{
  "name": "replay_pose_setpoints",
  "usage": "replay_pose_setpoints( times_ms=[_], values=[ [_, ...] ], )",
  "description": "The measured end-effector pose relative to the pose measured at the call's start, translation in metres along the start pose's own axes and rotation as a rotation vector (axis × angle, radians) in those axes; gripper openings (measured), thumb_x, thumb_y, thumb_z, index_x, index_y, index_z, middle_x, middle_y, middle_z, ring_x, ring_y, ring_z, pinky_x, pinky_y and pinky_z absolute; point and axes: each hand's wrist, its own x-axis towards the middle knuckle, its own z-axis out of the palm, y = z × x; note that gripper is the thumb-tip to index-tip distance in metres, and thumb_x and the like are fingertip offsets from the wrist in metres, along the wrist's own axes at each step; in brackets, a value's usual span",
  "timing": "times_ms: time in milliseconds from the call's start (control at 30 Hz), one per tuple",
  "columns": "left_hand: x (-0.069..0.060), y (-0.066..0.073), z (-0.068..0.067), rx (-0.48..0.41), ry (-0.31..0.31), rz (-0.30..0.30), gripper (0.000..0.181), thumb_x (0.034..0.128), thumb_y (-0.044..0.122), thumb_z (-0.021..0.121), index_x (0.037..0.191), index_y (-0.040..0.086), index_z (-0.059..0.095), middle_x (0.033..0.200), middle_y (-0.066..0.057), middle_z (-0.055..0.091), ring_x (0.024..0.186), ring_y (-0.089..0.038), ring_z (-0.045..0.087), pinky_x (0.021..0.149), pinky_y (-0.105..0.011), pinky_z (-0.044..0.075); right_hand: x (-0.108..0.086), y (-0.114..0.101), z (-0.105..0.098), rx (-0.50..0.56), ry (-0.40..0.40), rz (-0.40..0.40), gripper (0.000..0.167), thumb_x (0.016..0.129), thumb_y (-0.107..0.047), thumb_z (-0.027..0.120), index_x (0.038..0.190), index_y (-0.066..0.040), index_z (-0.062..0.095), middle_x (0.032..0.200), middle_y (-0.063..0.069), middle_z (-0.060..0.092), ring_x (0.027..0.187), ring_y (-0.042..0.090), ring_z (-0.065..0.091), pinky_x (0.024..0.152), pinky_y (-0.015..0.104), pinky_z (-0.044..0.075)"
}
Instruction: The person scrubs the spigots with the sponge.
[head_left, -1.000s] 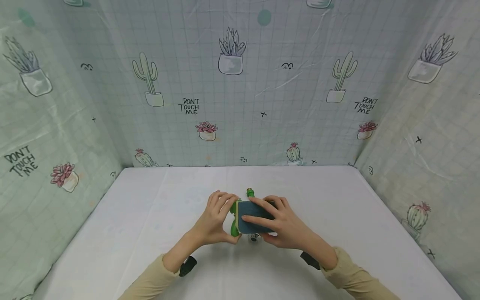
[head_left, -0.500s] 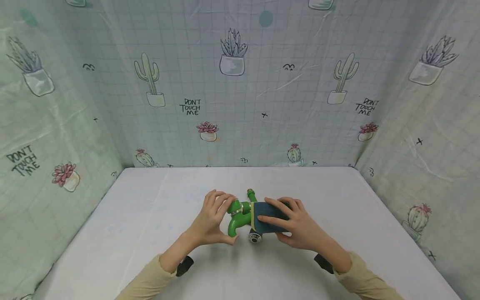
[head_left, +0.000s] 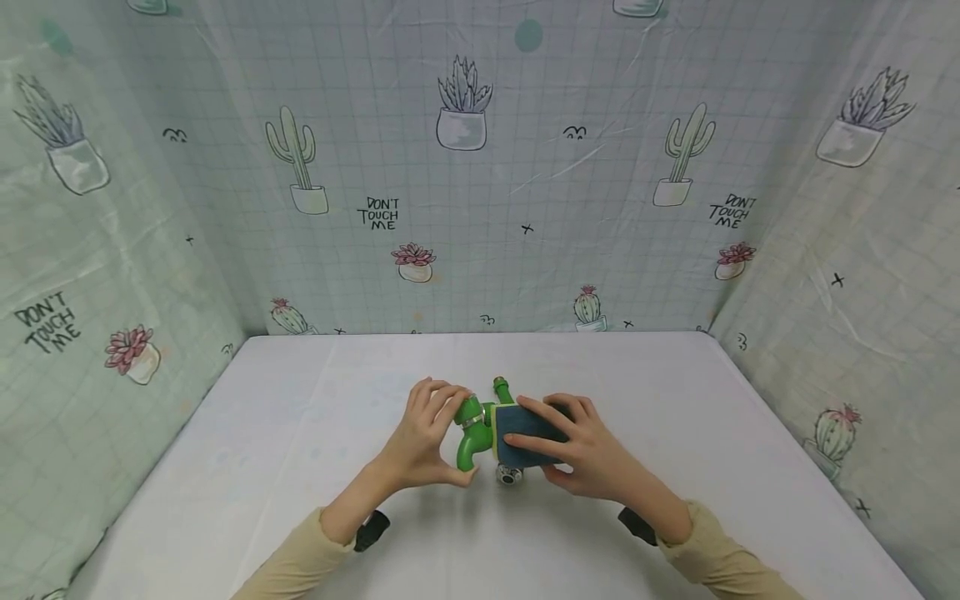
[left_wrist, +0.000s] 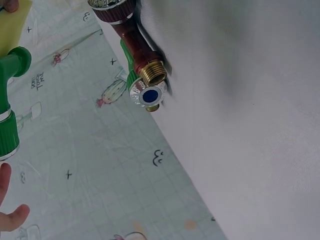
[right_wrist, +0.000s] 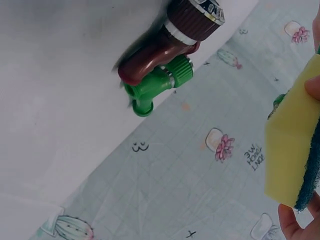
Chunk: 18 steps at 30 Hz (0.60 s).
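Note:
My left hand (head_left: pixel 423 437) pinches a green faucet (head_left: pixel 474 437) above the table, fingers at its top end and thumb at the spout's tip. My right hand (head_left: pixel 592 450) grips a sponge (head_left: pixel 528 442), its blue side up, against the faucet's right part, which it hides. In the left wrist view, the held faucet (left_wrist: pixel 6 95) stands near the left edge, with fingertips (left_wrist: pixel 17 216) below it. The right wrist view shows the sponge's thick yellow layer (right_wrist: pixel 287 140) and dark blue layer, with fingers (right_wrist: pixel 295 225) at its lower end.
Beyond the hands, a second green faucet (head_left: pixel 502 390) lies on the white table (head_left: pixel 637 375). A dark red faucet (right_wrist: pixel 160 55) with a ridged round knob lies beside it, mostly hidden in the head view. Patterned cloth (head_left: pixel 480 267) rises behind the table and at both sides.
Right hand and sponge slid right along the held faucet, then partly back left; more of the faucet shows than a second ago. My left hand shifted slightly left, keeping its pinch.

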Motion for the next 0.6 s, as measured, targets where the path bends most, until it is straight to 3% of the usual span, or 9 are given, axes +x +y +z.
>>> replay_pose_setpoints(
  times_ms=[267, 600],
  values=[
    [0.004, 0.002, 0.003, -0.001, -0.001, -0.003, 0.091, 0.0430, 0.052, 0.076, 0.114, 0.000, 0.051, 0.109, -0.008, 0.052, 0.100, -0.024, 0.043, 0.089, -0.051, 0.034, 0.010, -0.010, 0.004, 0.016, 0.049, 0.008, 0.072, 0.062, -0.032, 0.077, 0.128, -0.031, 0.048, 0.138, 0.012, 0.038, 0.108, 0.028, 0.039, 0.083, 0.043, 0.033],
    [0.002, 0.003, 0.008, 0.001, -0.035, -0.030, 0.092, 0.0393, 0.051, 0.078, 0.113, 0.003, 0.051, 0.108, -0.008, 0.051, 0.099, -0.024, 0.041, 0.089, -0.048, 0.034, 0.017, -0.020, 0.007, 0.013, 0.043, 0.024, 0.075, 0.060, -0.031, 0.077, 0.129, -0.031, 0.046, 0.139, 0.011, 0.037, 0.106, 0.026, 0.039, 0.080, 0.042, 0.033]
  ],
)
